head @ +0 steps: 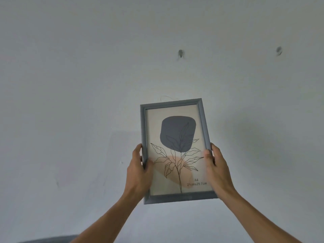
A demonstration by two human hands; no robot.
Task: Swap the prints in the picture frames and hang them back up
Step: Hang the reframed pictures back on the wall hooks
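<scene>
woodglue42: so the person's got the grey picture frame point(172, 102) held up in front of the wall point(70, 85), not on it yet, well below the two hooks. left hand point(138, 171) grips the left rail and right hand point(219, 171) the right rail. the fingers point(216, 151) are wrapped round the edges low down, thumbs on the front. the leaf print point(178, 135) is already inside, so this looks like the hang-it-back-up bit.

pinhead_pat: yeah, and the nearer hook point(180, 53) sits almost straight above it. the thin hanging wire point(168, 97) just peeks over the top edge. i'd say the trick is to raise the frame past the hook, tip the top toward the wall, then lower slowly till the wire catches. holding it that low means the top can wobble, so sliding the hands up a touch might help.

woodglue42: the catch is they won't see the wire once the frame covers the hook, so it has to be done by feel. it's tilted a little too, so it'll want levelling after.

pinhead_pat: the second hook point(278, 50) off to the right has no frame on it, presumably it's for the other one, which isn't in view. nothing between frame and hook as far as i can tell. there's some dark blurry shape point(52, 239) at the bottom left, can't make out what it is.
</scene>
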